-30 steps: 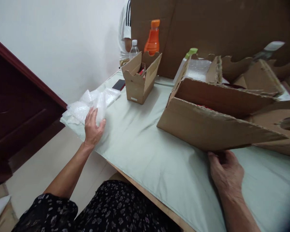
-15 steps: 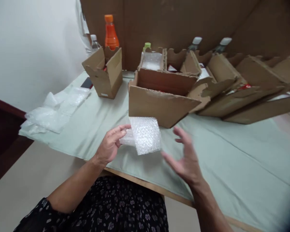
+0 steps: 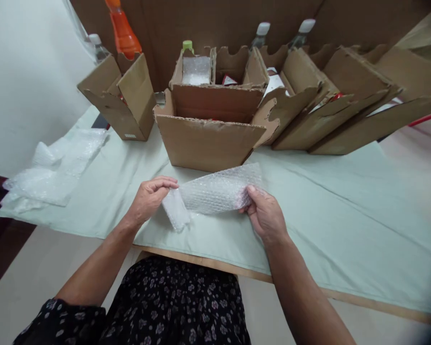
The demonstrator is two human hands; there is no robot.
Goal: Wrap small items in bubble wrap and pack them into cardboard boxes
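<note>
A strip of clear bubble wrap (image 3: 215, 190) stretches between my two hands, just in front of the large open cardboard box (image 3: 208, 143). My left hand (image 3: 151, 197) pinches its left end, where a folded, denser part hangs down toward the cloth. At the other end my right hand (image 3: 264, 211) grips the wrap, thumb on top and fingers partly hidden behind it. Whether anything lies inside the folded part cannot be made out.
More bubble wrap (image 3: 50, 170) lies on the pale green cloth (image 3: 326, 206) at the left. A small open box (image 3: 124, 100) stands near an orange bottle (image 3: 125, 36). Several open boxes line the back and right, with bottles behind. The table's front edge (image 3: 208, 262) is near my lap.
My right hand has closed on the wrap, which is now drawn out to the right into a longer strip. My left hand still holds its end. The camera view has shifted.
</note>
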